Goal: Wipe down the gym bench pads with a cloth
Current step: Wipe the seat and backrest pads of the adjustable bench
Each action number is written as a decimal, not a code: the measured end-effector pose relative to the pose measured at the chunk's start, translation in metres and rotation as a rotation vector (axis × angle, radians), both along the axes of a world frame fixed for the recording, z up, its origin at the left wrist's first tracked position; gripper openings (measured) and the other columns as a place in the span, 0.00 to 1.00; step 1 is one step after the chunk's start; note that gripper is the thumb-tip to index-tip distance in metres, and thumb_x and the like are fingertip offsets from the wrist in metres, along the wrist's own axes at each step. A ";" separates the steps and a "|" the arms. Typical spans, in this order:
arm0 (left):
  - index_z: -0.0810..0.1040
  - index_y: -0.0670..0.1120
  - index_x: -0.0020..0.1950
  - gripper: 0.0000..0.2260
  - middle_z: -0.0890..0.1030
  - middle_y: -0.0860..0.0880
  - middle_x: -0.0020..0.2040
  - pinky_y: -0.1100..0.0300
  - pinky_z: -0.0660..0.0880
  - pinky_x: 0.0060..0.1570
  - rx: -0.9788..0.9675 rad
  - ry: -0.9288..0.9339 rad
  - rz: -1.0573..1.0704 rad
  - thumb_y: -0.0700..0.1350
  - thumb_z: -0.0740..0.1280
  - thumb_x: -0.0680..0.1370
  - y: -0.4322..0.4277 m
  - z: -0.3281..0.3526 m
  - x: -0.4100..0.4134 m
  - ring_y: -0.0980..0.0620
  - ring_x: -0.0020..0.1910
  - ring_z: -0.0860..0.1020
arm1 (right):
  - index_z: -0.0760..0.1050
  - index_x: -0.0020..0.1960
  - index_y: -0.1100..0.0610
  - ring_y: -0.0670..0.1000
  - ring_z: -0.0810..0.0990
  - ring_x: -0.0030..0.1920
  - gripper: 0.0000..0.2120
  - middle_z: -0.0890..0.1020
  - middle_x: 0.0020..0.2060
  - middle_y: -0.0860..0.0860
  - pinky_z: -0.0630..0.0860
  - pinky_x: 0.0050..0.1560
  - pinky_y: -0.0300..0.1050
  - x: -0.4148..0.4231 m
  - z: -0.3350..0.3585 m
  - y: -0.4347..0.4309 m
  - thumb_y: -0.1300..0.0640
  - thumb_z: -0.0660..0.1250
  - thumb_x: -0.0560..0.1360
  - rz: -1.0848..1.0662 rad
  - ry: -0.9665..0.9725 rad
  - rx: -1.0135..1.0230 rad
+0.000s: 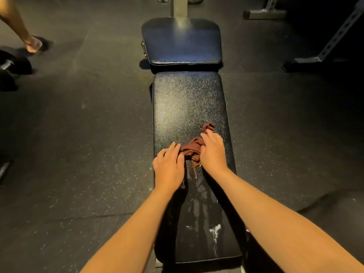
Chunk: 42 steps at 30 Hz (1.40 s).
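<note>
A long black bench pad (187,99) runs away from me, with a shorter black seat pad (180,41) beyond it. A crumpled brown cloth (192,149) lies on the long pad near its middle. My left hand (168,167) rests on the cloth's left edge with fingers laid over it. My right hand (212,150) lies on the cloth's right side, fingers curled into the fabric. Wet streaks and a white worn patch (215,230) show on the pad between my forearms.
Dark speckled rubber floor (88,134) surrounds the bench. Another person's leg and sandalled foot (33,43) are at the far left, near dark weights (11,66). Metal rack feet (264,13) and a perforated upright (334,38) stand at the far right.
</note>
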State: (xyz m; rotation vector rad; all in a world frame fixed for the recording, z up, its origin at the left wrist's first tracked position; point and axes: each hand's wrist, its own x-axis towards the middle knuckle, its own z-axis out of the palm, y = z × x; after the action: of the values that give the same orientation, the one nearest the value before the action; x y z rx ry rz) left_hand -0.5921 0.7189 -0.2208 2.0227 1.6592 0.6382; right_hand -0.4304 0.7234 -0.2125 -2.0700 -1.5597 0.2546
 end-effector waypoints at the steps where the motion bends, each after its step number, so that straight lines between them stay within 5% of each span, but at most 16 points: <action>1: 0.70 0.53 0.76 0.19 0.68 0.56 0.77 0.48 0.58 0.70 -0.006 -0.007 0.010 0.52 0.56 0.85 0.001 0.001 0.001 0.49 0.73 0.64 | 0.68 0.73 0.60 0.57 0.56 0.77 0.21 0.64 0.76 0.54 0.51 0.79 0.51 -0.004 0.002 0.002 0.63 0.60 0.80 0.010 -0.014 -0.011; 6: 0.69 0.54 0.76 0.19 0.67 0.55 0.77 0.46 0.54 0.72 -0.022 -0.055 -0.004 0.51 0.53 0.86 0.011 0.006 0.013 0.50 0.74 0.63 | 0.66 0.74 0.62 0.55 0.50 0.80 0.24 0.65 0.76 0.54 0.56 0.78 0.54 -0.017 -0.005 0.004 0.64 0.59 0.79 0.315 -0.029 -0.027; 11: 0.67 0.55 0.77 0.19 0.61 0.57 0.80 0.43 0.49 0.74 -0.015 0.034 -0.052 0.53 0.52 0.86 0.010 0.003 0.022 0.51 0.75 0.58 | 0.66 0.75 0.61 0.55 0.50 0.80 0.27 0.65 0.76 0.52 0.52 0.79 0.50 0.030 0.004 0.014 0.71 0.58 0.76 0.086 -0.007 -0.024; 16: 0.68 0.52 0.77 0.21 0.65 0.55 0.78 0.48 0.50 0.74 0.008 -0.043 -0.058 0.52 0.50 0.85 0.006 -0.003 0.019 0.53 0.76 0.60 | 0.70 0.55 0.56 0.56 0.62 0.74 0.15 0.72 0.66 0.52 0.65 0.73 0.59 -0.002 0.008 0.017 0.70 0.56 0.74 0.198 0.106 -0.012; 21: 0.71 0.49 0.75 0.22 0.71 0.52 0.75 0.46 0.57 0.74 0.057 -0.071 -0.063 0.52 0.51 0.83 0.001 -0.008 0.017 0.51 0.75 0.64 | 0.71 0.71 0.56 0.52 0.57 0.78 0.21 0.70 0.73 0.50 0.57 0.78 0.49 0.005 -0.005 0.000 0.64 0.57 0.80 0.362 0.075 -0.062; 25: 0.71 0.50 0.75 0.22 0.68 0.53 0.76 0.49 0.52 0.75 0.055 -0.021 -0.089 0.53 0.51 0.84 -0.014 -0.013 0.014 0.50 0.76 0.61 | 0.71 0.52 0.51 0.58 0.68 0.70 0.17 0.74 0.63 0.52 0.70 0.63 0.51 0.040 0.002 -0.025 0.64 0.49 0.71 0.130 0.111 0.003; 28: 0.70 0.49 0.76 0.21 0.67 0.53 0.77 0.50 0.52 0.77 0.034 -0.028 -0.102 0.51 0.52 0.85 -0.022 -0.017 0.006 0.51 0.77 0.61 | 0.72 0.56 0.59 0.60 0.64 0.73 0.17 0.74 0.63 0.54 0.66 0.72 0.55 0.029 0.004 -0.028 0.70 0.53 0.72 0.022 0.139 -0.033; 32: 0.70 0.46 0.76 0.26 0.71 0.49 0.75 0.51 0.58 0.76 0.026 -0.123 -0.115 0.55 0.48 0.83 -0.026 -0.015 0.000 0.50 0.75 0.66 | 0.71 0.72 0.52 0.53 0.52 0.79 0.25 0.66 0.75 0.51 0.54 0.77 0.56 -0.016 -0.007 -0.036 0.46 0.51 0.79 0.247 0.151 -0.094; 34: 0.69 0.45 0.76 0.26 0.71 0.48 0.75 0.49 0.60 0.76 0.028 -0.139 -0.125 0.55 0.47 0.83 -0.028 -0.017 -0.001 0.50 0.75 0.67 | 0.71 0.73 0.47 0.53 0.49 0.79 0.24 0.64 0.77 0.51 0.57 0.74 0.56 -0.017 -0.017 -0.041 0.40 0.54 0.80 0.301 0.092 -0.075; 37: 0.70 0.45 0.76 0.26 0.70 0.49 0.76 0.52 0.56 0.77 0.033 -0.093 -0.126 0.55 0.48 0.83 -0.031 -0.018 -0.002 0.50 0.76 0.64 | 0.77 0.68 0.50 0.54 0.53 0.79 0.16 0.68 0.74 0.51 0.58 0.77 0.55 0.006 -0.022 -0.044 0.51 0.64 0.81 0.300 0.072 -0.017; 42: 0.69 0.46 0.77 0.23 0.68 0.49 0.77 0.54 0.52 0.77 0.021 -0.040 -0.121 0.52 0.52 0.85 -0.033 -0.017 0.002 0.50 0.78 0.61 | 0.78 0.67 0.55 0.53 0.55 0.78 0.16 0.71 0.72 0.52 0.48 0.78 0.42 0.031 -0.019 -0.055 0.58 0.65 0.80 0.056 0.122 0.032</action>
State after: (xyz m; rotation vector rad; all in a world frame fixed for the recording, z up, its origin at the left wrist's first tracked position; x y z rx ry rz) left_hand -0.5901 0.6862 -0.2382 2.0934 1.4999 0.6516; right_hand -0.3996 0.6686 -0.2320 -1.9505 -1.5400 0.3664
